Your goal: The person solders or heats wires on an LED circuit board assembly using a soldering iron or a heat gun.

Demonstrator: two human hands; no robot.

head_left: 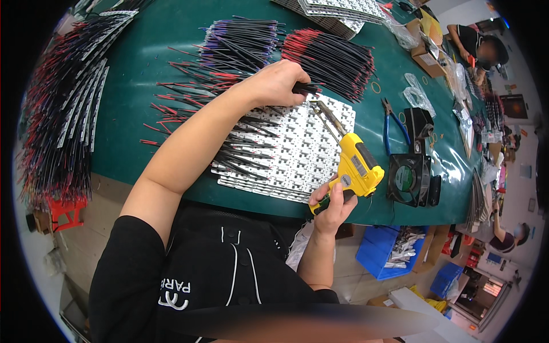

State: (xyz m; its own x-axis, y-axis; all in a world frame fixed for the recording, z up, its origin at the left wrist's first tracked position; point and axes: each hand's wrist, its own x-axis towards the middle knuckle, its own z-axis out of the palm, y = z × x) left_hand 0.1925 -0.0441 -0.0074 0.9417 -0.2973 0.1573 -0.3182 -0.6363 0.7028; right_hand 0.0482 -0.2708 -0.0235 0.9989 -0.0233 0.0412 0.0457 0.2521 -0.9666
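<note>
My left hand [277,83] is closed around a bundle of short black wires [305,88], above the far part of a stacked white circuit-board panel [297,146]. My right hand [334,210] grips the handle of a yellow soldering gun [357,167]. The gun's metal tip points up and left, close to the wire ends at my left hand; whether it touches them I cannot tell. Black wires with red ends [246,157] fan out from the panel's left side, partly under my left forearm.
Beyond the panel lie bundles of black-and-purple wires [240,46] and black-and-red wires [329,60]. A small black fan [407,180] and blue-handled pliers [394,127] lie to the right. Wired boards [63,108] are piled at left. A blue bin [380,251] stands below the table.
</note>
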